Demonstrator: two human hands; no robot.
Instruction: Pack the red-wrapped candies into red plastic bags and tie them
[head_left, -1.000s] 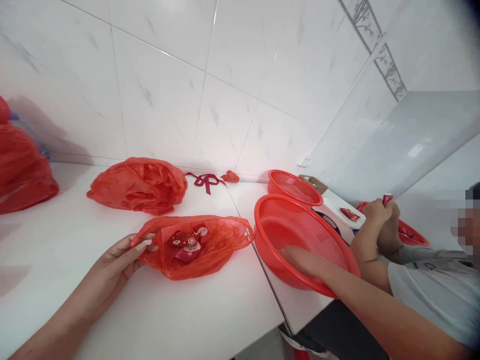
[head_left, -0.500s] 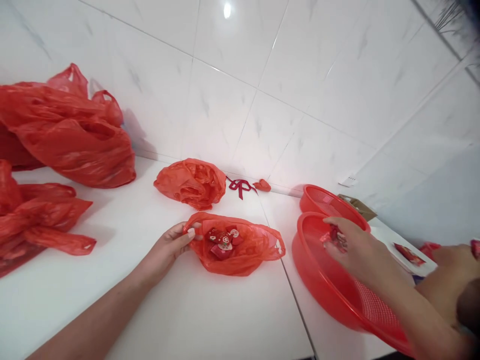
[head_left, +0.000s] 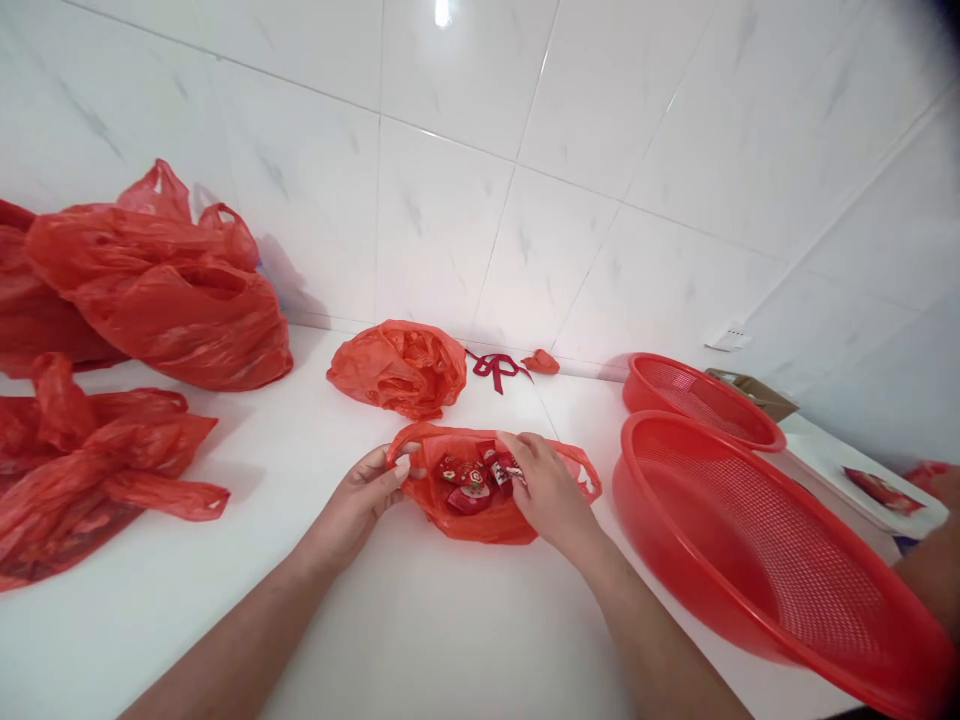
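Observation:
An open red plastic bag (head_left: 480, 528) lies in front of me on the white table, with several small wrapped candies (head_left: 466, 480) in it. My left hand (head_left: 375, 485) pinches the bag's left rim between thumb and fingers. Over the right part of the opening, my right hand (head_left: 546, 490) dips in with its fingers curled around candies in red and white wrappers (head_left: 498, 472). The palm side of that hand is partly hidden. To its right stands a large red plastic basket (head_left: 697, 540) with a perforated side; no candies show in it.
Filled red bags (head_left: 172, 300) and a knotted one (head_left: 112, 470) stand at left. Behind the open bag lie a crumpled red bag (head_left: 401, 368) and a dark red ribbon (head_left: 496, 368). A second basket (head_left: 701, 400), a cardboard box (head_left: 757, 395) and another person's arm (head_left: 930, 570) are at right.
My right hand has moved left with candies from the large basket to the open bag. My left hand still holds the rim. The view has shifted slightly.

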